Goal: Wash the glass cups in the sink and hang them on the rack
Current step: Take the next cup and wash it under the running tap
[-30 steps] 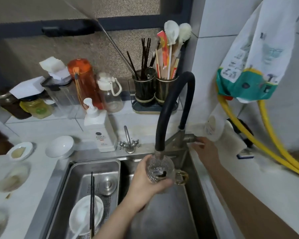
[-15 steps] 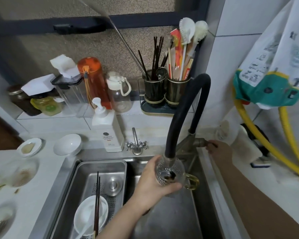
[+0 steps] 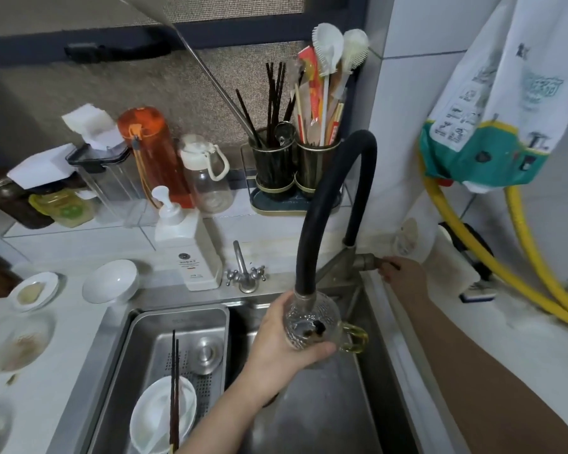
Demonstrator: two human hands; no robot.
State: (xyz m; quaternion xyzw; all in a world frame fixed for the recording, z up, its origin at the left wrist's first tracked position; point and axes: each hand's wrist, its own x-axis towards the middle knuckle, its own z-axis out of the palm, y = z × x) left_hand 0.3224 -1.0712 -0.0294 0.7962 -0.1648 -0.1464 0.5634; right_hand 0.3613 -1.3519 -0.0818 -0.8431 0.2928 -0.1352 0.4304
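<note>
the left hand [image 3: 284, 339] wraps its fingers and thumb around a textured glass cup [image 3: 312, 326] with a yellow handle, holding it under the nozzle of the black hose faucet [image 3: 328, 198] over the right basin of the sink [image 3: 368, 371]. the right hand [image 3: 404, 278], at about two o'clock from the cup, pinches the tap lever [image 3: 386, 264] on the faucet base.

the main risk, as i judge it, is the wet glass slipping out of a one-handed hold if water comes out hard, knocking against the steel basin. a sudden strong flow could also splash over the rim, since the nozzle sits right at the cup's mouth.

the cup lies in the palm's curl, thumb beneath at six o'clock, its handle sticking out free at three o'clock. dark bits show inside it. no rack is in view.
</note>
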